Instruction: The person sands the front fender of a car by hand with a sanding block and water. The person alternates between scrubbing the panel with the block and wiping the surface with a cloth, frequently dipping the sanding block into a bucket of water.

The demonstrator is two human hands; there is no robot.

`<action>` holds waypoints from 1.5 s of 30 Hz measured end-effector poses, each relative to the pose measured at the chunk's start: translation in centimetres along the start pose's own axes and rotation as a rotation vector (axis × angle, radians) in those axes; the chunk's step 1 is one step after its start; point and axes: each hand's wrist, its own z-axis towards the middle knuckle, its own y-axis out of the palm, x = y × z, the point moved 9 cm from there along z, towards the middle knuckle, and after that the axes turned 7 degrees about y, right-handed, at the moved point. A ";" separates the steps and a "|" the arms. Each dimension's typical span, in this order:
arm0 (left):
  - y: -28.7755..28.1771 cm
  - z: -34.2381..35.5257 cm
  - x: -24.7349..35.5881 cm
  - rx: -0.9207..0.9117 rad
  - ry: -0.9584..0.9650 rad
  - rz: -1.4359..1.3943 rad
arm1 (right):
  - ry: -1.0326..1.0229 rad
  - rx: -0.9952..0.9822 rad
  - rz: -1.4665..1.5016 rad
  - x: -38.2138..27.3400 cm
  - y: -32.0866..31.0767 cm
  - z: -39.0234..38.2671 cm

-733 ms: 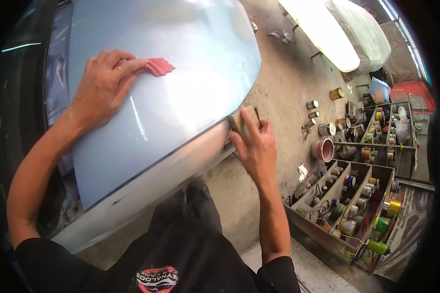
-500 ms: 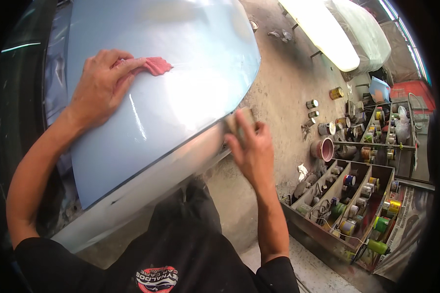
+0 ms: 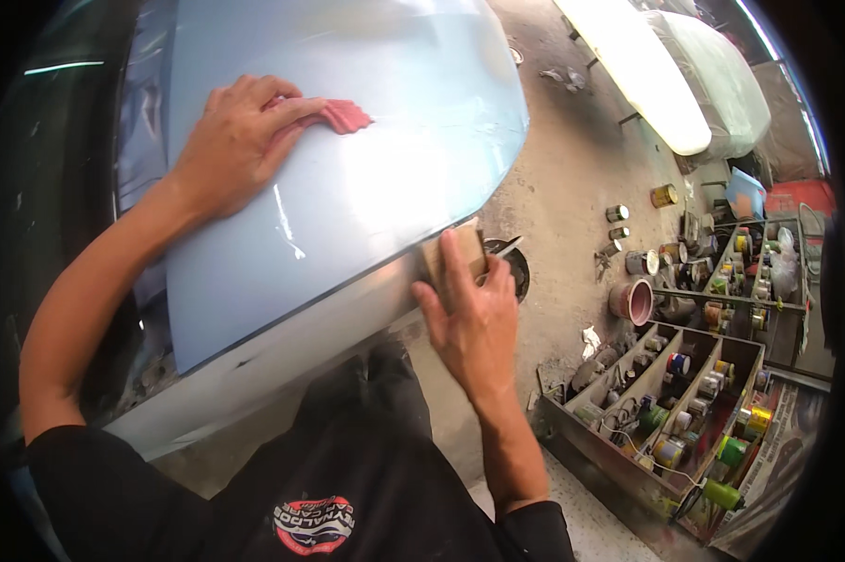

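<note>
A pale blue car hood (image 3: 244,281) fills the upper left, with a grey fender (image 3: 273,379) along its near edge. Resting on the hood, my left hand (image 3: 235,145) has its fingers closed around a crumpled red cloth (image 3: 346,116), whose free end sticks out to the right. My right hand (image 3: 474,323) grips a tan, block-like sanding pad (image 3: 438,262) and presses it to the fender just below the hood's edge, near the front corner. The fingers hide part of the pad.
Beyond my right hand, a dark round container (image 3: 519,272) stands low. Open wooden shelving (image 3: 572,426) at right holds several paint cans. More cans and a reddish bucket (image 3: 631,302) stand on the concrete floor (image 3: 572,159). A long white panel (image 3: 643,75) lies on supports farther back.
My view has shifted, so the scene sits farther right. My right hand has moved back along the fender with the pad, uncovering the dark container. My left hand keeps its place on the hood.
</note>
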 end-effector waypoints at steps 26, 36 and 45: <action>-0.1 0.1 0.0 0.060 0.042 0.032 | 0.049 0.156 0.047 2.0 -0.4 1.0; -0.7 0.4 0.4 0.056 0.044 0.009 | 0.112 0.162 0.124 2.1 0.1 0.2; -0.6 -0.1 -0.1 -0.013 -0.007 0.022 | 0.109 0.100 0.153 3.4 1.9 0.5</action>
